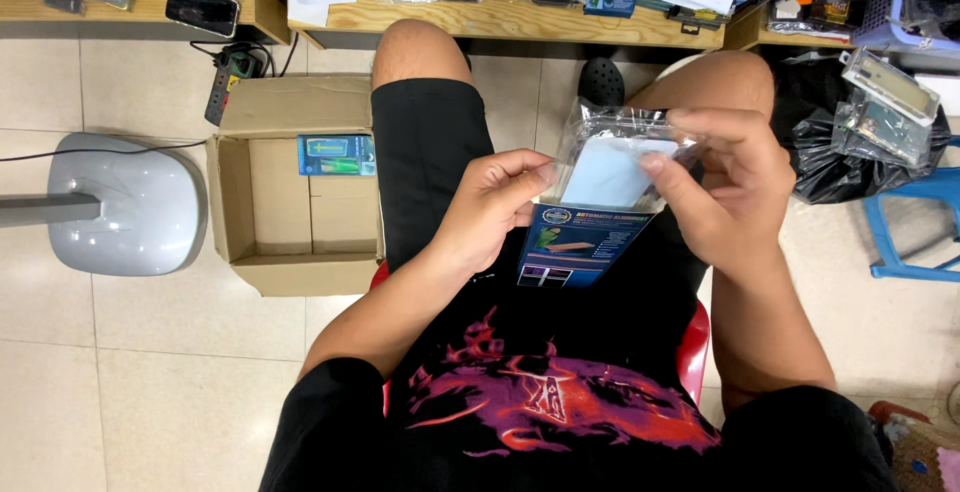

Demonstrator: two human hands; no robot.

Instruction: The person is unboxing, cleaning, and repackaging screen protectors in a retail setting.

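both hands — left hand (497, 202), right hand (722, 187) — pinch a clear sleeve (612, 157) over the lap.

Glossy, crinkled clear plastic sleeve (620, 142) w/ matt pale-blue sheet (610, 174) and printed card pack (575, 242); left of it, matt brown cardboard box (290, 222) on smooth, shiny floor tiles (120, 352).

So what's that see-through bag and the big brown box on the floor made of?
The bag in both hands looks like thin clear plastic: it is glossy, crinkled, and the pale blue sheet shows through it. The box looks like plain brown cardboard: matte, with folded flaps and creased panels.
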